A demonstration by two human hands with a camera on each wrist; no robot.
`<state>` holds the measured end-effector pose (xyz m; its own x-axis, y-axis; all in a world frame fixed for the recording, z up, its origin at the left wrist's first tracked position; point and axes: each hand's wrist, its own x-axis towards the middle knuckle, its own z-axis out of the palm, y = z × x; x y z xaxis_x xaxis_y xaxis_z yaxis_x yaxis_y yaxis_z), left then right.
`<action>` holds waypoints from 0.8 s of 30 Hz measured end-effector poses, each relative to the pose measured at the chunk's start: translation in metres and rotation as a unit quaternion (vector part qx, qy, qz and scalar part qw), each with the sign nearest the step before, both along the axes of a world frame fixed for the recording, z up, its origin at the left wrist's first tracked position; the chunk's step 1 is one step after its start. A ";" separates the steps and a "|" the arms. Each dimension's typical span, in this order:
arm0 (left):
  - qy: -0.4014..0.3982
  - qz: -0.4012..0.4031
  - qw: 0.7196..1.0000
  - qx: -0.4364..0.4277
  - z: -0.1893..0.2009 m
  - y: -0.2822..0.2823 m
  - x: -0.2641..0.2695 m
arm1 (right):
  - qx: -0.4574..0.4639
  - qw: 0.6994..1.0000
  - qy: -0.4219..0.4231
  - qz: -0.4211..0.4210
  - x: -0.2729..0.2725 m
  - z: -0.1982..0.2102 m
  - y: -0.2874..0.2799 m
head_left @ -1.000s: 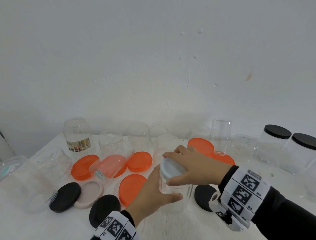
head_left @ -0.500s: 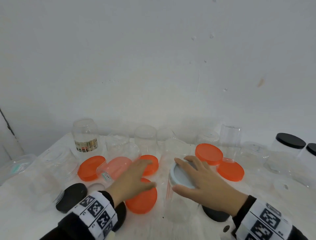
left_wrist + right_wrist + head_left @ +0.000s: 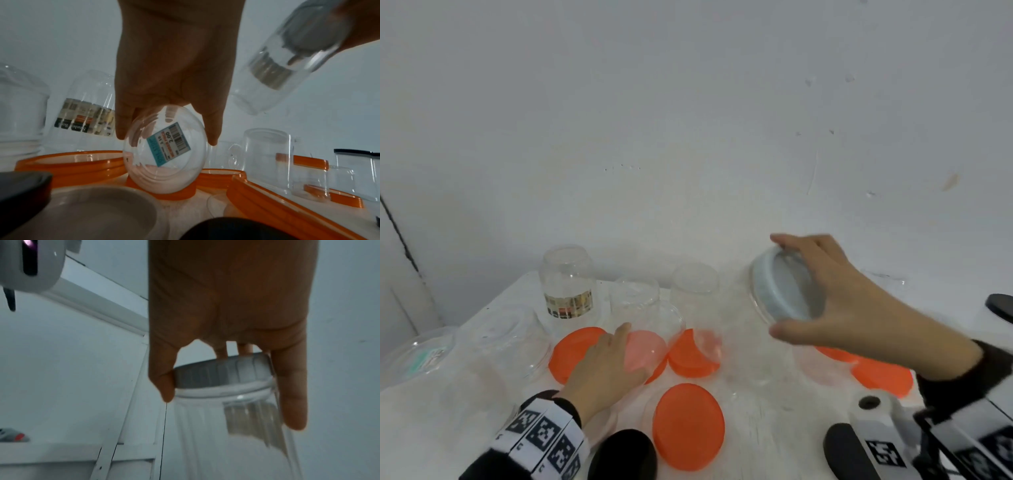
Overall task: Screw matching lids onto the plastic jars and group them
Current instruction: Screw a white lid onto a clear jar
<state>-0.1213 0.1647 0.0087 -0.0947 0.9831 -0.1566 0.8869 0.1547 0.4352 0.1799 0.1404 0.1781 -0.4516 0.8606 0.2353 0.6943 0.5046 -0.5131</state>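
My right hand (image 3: 774, 284) grips a clear jar by its pale blue lid (image 3: 779, 296) and holds it tilted above the table's middle. In the right wrist view the thumb and fingers (image 3: 292, 402) clamp the lid (image 3: 222, 371), and the blurred jar body (image 3: 205, 434) hangs below. My left hand (image 3: 633, 349) lies over a clear jar on its side (image 3: 645, 353), which rests among orange lids. In the left wrist view the fingers and thumb of this hand (image 3: 166, 134) straddle that jar (image 3: 164, 162), which bears a price sticker.
Orange lids (image 3: 688, 425) (image 3: 573, 354) (image 3: 693, 356) (image 3: 883, 375) lie around the hands. Black lids (image 3: 623, 455) (image 3: 842, 452) sit at the near edge. A labelled jar (image 3: 568, 284) and upturned clear jars (image 3: 695, 284) stand by the wall. A black-lidded jar (image 3: 1000, 306) is far right.
The left hand let go of the blue-lidded jar and moved left onto the lying jar. The right hand lifted the lidded jar off the table, up and rightward, and tilted it.
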 end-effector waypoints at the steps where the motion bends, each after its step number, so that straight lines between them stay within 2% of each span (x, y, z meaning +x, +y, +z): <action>1: -0.005 0.000 1.000 -0.001 0.000 -0.001 -0.001 | 0.023 1.000 0.015 -0.010 -0.011 0.002 0.011; 5: -0.067 0.009 0.998 0.010 0.004 -0.006 -0.003 | 0.079 0.995 0.052 -0.028 -0.066 -0.006 0.065; 9: -0.148 0.033 0.988 0.032 0.015 -0.020 -0.012 | 0.079 0.996 0.038 -0.016 -0.114 -0.025 0.115; 13: -0.245 0.082 0.963 0.069 0.025 -0.041 -0.029 | 0.088 0.996 0.004 -0.014 -0.146 -0.042 0.154; 15: -0.304 0.112 0.941 0.099 0.025 -0.048 -0.039 | 0.087 0.996 -0.027 -0.012 -0.158 -0.048 0.167; 19: -0.334 0.198 0.918 0.081 0.021 -0.052 -0.054 | 0.091 0.993 -0.080 -0.016 -0.175 -0.056 0.180; 24: -0.387 0.223 0.890 0.089 0.020 -0.056 -0.058 | 0.063 0.989 -0.124 -0.046 -0.191 -0.057 0.191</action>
